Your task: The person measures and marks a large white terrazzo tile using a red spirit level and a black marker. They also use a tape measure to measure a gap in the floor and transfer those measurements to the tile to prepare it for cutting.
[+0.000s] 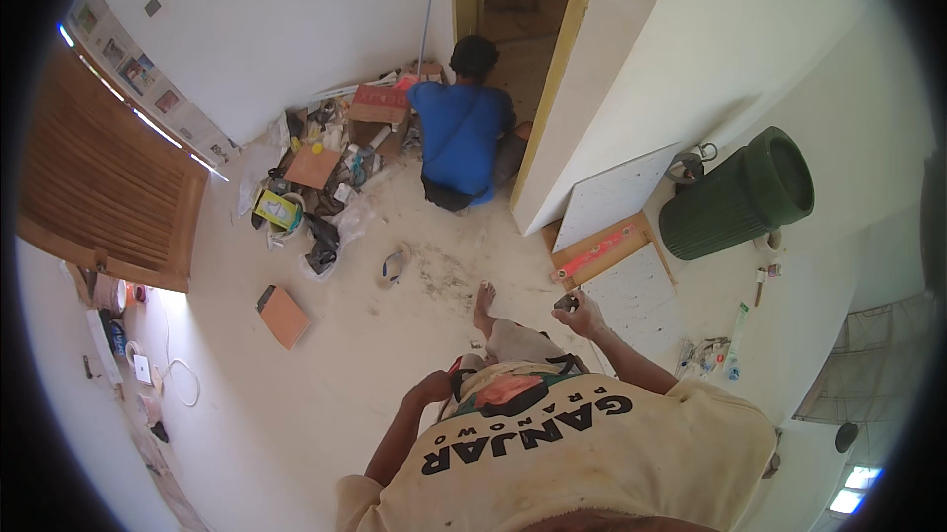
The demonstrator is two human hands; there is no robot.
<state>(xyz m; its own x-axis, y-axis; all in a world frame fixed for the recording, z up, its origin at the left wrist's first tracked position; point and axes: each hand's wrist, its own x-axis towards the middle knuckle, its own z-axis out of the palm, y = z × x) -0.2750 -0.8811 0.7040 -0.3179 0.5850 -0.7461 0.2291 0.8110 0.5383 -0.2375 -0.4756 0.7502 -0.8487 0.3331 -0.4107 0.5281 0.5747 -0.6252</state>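
Dusty pale floor (247, 404), white walls, co-worker in blue (459, 138) down low by the doorway. Right hand (587, 317): fingers closed around a small dark object (566, 303), just beside the pale board (636, 300); kind unclear. Left hand (431, 390) close to the body, fingers curled, can't tell if they grip anything. Best handling, I'd judge: pinch the object firmly, wrist steady, bare foot (483, 307) clear of the board. Containers: big green ribbed bin (710, 202), contents can't be made out; cardboard box (380, 108) and yellow-green container (277, 208) among mixed clutter (330, 202), insides unclear.
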